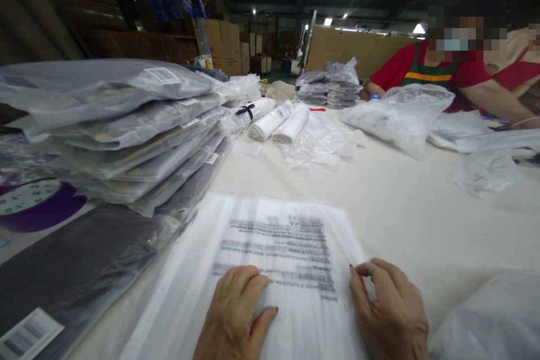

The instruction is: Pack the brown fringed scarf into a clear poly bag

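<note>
A flat stack of white translucent plastic bags, printed with dark warning text that appears upside down, lies on the table in front of me. My left hand rests on the lower part of the print, thumb apart from the fingers and nothing in its grip. At the right edge of the stack, my right hand has thumb and index fingertip close together, pinching the bag's edge. To the left, a dark garment in a clear bag lies with a barcode label at its near end.
Bagged garments are piled high at left. Rolled white bags and loose plastic lie farther back on the pale table. A smaller bagged pile stands behind. A co-worker in red is at the right, near a filled plastic bag.
</note>
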A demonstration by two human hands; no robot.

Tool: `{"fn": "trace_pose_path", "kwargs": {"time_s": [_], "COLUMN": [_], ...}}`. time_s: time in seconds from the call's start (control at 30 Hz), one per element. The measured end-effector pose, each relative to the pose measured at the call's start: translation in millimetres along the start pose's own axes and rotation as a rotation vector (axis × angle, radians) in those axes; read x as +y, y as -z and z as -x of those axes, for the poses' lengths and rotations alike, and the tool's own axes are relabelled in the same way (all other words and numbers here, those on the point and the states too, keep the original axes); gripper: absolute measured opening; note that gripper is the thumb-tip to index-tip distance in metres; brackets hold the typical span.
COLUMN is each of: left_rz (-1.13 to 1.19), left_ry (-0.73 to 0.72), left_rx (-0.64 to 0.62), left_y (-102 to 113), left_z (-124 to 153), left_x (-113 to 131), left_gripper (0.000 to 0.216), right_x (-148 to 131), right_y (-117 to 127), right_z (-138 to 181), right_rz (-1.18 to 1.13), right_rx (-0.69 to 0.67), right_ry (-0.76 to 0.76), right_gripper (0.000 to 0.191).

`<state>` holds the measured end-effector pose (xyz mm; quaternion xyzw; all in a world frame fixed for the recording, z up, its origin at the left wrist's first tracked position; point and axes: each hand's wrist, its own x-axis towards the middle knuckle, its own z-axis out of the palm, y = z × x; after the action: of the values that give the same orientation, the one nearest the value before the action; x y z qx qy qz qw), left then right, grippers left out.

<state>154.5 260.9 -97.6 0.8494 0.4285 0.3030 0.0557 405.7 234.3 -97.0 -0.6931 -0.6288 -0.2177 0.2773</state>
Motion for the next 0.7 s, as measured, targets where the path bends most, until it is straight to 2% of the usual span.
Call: {"fn": "trace_pose_path", "kwargs": {"time_s": [0.07, 0.1, 0.27, 0.33, 0.4, 0.43, 0.5, 0.57, 0.63, 0.7], "left_rz": [0.016, 0.024, 0.111, 0.213, 0.380, 0.496, 0.798, 1.150, 1.498, 1.732], "left_ry": [0.015, 0.018, 0.028, 0.063, 0.141, 0.222, 0.466, 0.763, 1.021, 1.124], "left_rx": [-0.006, -0.009, -0.004, 0.019, 0.011, -0.028, -0.184, -0.350, -0.440, -0.498], "left_y": [0.2, 0.3, 3.1, 5.5, 8.4, 10.0, 13.2, 16.5, 19.8, 23.1], "left_z": [-0.4, -0.8, -3.3, -4.0, -4.9, -5.7, -8.4, -12.1, -15.8, -18.3], "left_x": [0.1, 0.1, 2.9, 8.1, 15.1, 18.5, 23.0, 23.1, 19.1, 13.0], "left_gripper": [0.026, 0.027, 0.023, 0.013, 0.014, 0.015, 0.013, 0.033, 0.058, 0.072], "right_x": [-6.5, -9.7, -14.2, -12.1, -12.2, -13.1, -15.0, -12.4, -2.4, 11.5], "right_y": [2.7, 4.4, 16.6, 21.0, 23.4, 23.9, 23.8, 23.7, 24.6, 27.4], "right_z": [-0.1, -0.1, -4.4, -9.1, -14.2, -16.2, -17.6, -14.0, -5.5, 4.0], "right_rz": [-0.132, -0.219, -0.687, -0.894, -1.086, -1.172, -1.347, -1.507, -1.595, -1.574], "right_rx": [0.015, -0.002, -0.186, -0.286, -0.383, -0.404, -0.429, -0.497, -0.654, -0.854], "right_ry": [-0.034, -0.099, -0.582, -0.731, -0.866, -0.932, -1.020, -1.077, -1.097, -1.040], "right_gripper": [0.012, 0.012, 0.024, 0.027, 0.028, 0.029, 0.032, 0.047, 0.056, 0.050]}}
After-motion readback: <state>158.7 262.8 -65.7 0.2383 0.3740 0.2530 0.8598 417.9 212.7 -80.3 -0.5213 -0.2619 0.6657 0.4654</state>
